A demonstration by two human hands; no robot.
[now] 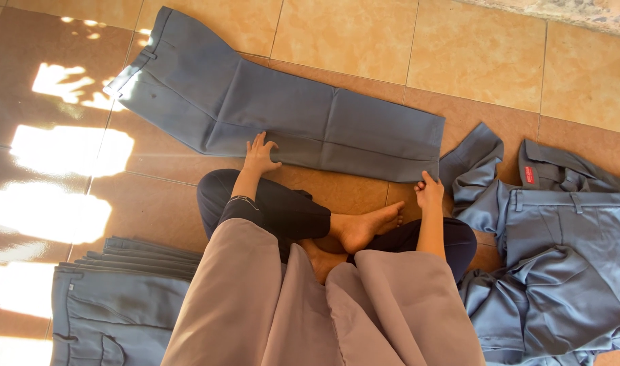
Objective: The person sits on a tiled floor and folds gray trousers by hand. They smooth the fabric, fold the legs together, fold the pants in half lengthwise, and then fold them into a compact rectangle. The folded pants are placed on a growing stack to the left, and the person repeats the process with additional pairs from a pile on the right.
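A pair of grey-blue trousers [283, 112] lies flat on the tiled floor, waistband at the upper left, leg hems at the right. My left hand [259, 154] rests with fingers spread on the near edge of the trousers around mid-leg. At the lower hem corner, my right hand [428, 191] pinches the fabric. I sit cross-legged behind the trousers, bare feet [361, 230] showing, with a mauve-grey cloth over my arms.
A folded stack of the same grey-blue trousers [120, 298] sits at the lower left. A loose heap of grey-blue garments [554, 264] lies at the right. Bright sun patches fall on the brown tiles [59, 203] at the left.
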